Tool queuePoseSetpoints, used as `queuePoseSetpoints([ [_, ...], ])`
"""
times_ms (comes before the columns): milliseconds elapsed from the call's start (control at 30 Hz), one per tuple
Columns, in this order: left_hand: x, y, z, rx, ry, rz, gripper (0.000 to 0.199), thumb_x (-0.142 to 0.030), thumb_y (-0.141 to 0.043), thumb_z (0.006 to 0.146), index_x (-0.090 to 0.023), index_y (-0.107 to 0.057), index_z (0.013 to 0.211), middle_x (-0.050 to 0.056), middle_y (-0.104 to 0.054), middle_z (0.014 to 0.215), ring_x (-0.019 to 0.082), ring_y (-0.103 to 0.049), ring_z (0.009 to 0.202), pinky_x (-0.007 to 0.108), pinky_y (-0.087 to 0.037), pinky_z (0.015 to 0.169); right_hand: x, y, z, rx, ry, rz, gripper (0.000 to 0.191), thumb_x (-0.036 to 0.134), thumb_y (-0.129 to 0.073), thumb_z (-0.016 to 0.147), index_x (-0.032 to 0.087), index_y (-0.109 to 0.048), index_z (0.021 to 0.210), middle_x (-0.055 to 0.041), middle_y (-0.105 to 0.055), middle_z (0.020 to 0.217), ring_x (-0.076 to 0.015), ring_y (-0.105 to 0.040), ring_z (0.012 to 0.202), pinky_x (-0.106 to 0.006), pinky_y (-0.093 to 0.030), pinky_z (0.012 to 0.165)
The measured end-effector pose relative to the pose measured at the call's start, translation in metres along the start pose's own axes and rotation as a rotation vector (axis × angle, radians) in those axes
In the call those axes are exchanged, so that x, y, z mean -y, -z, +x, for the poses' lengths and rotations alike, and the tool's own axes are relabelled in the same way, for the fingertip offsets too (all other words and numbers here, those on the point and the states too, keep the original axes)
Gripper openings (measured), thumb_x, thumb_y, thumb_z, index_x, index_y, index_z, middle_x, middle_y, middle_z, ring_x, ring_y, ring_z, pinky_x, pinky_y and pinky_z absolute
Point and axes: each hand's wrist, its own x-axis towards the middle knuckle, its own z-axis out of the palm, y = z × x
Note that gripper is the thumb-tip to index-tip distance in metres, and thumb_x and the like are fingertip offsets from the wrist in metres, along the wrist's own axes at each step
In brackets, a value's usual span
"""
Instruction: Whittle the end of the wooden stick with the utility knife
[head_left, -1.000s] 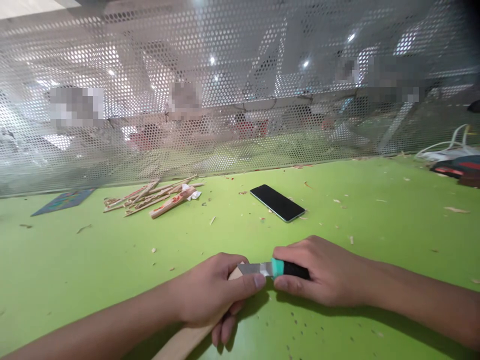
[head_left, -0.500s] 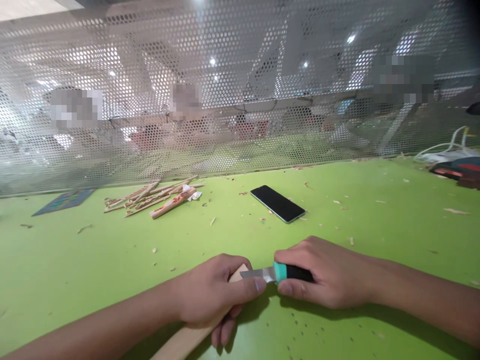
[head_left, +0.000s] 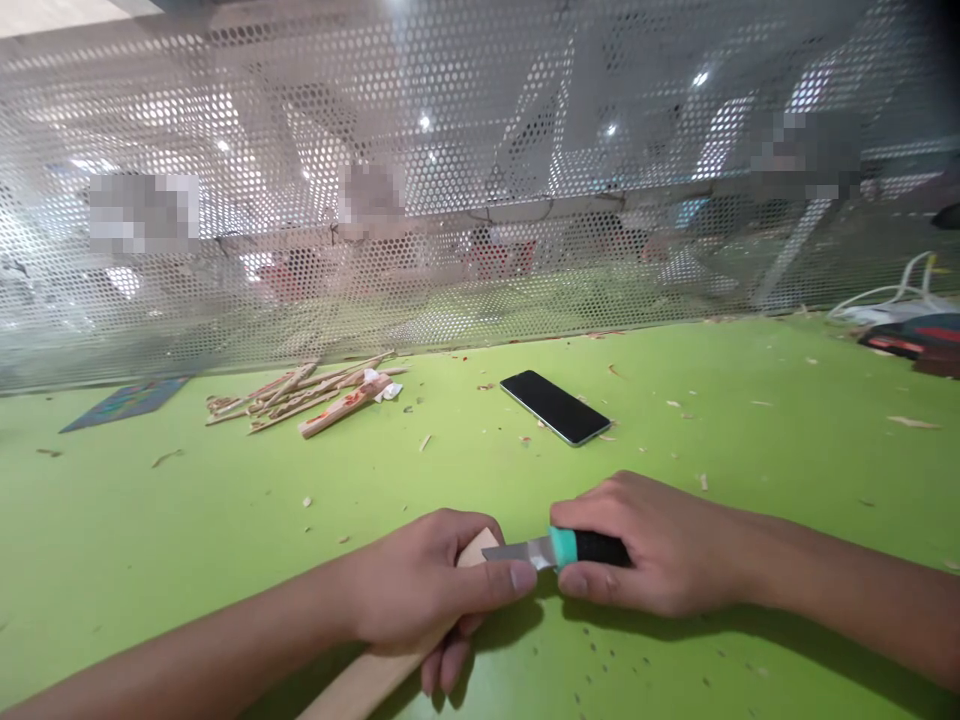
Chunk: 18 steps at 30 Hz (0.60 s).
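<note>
My left hand is wrapped round a pale wooden stick, which slants from the bottom edge up to the middle. Its tip shows above my left thumb. My right hand grips a knife by its black and turquoise handle. The short metal blade points left, lies along my left thumb and reaches the stick's tip. Whether the blade's edge touches the wood cannot be made out.
On the green table lie a black phone, a pile of carved sticks, a patterned card and scattered shavings. A dark and red object with white cables is far right. A perforated screen stands behind.
The knife and my right hand have shifted very slightly to the right. My left thumb has also moved a touch right along the blade. Both grips look the same.
</note>
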Motion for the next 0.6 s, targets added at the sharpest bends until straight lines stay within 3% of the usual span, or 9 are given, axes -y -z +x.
queuePoseSetpoints([
  [167, 0.0002, 0.0004, 0.0004, 0.008, 0.003, -0.005, 0.049, -0.068, -0.066, 0.089, -0.024, -0.046, 0.083, -0.005, -0.058, 0.046, 0.011, -0.049, 0.034, 0.019, -0.042, 0.035, 0.0009, -0.0004, -0.0008, 0.003, -0.01, 0.001, 0.053, 0.068, -0.045, 0.1, 0.021, -0.055, 0.078, 0.0025, -0.053, 0.061, -0.0121, -0.045, 0.05, -0.026, -0.024, 0.051],
  [433, -0.0002, -0.0025, -0.0004, -0.013, 0.033, 0.033, 0.052, -0.07, -0.055, 0.094, -0.023, -0.045, 0.075, -0.006, -0.053, 0.043, 0.011, -0.05, 0.033, 0.018, -0.041, 0.033, 0.0012, -0.002, -0.0001, -0.025, -0.021, 0.003, 0.054, 0.069, -0.047, 0.099, 0.02, -0.055, 0.076, 0.0032, -0.053, 0.059, -0.0114, -0.043, 0.048, -0.025, -0.023, 0.049],
  [600, 0.0013, -0.0015, -0.0006, -0.011, 0.015, 0.024, 0.052, -0.071, -0.058, 0.092, -0.023, -0.045, 0.077, -0.007, -0.051, 0.045, 0.012, -0.052, 0.034, 0.018, -0.039, 0.035, 0.0018, -0.0012, 0.0, -0.021, -0.027, 0.008, 0.056, 0.07, -0.047, 0.099, 0.02, -0.056, 0.076, 0.0031, -0.053, 0.059, -0.0118, -0.045, 0.049, -0.025, -0.024, 0.049],
])
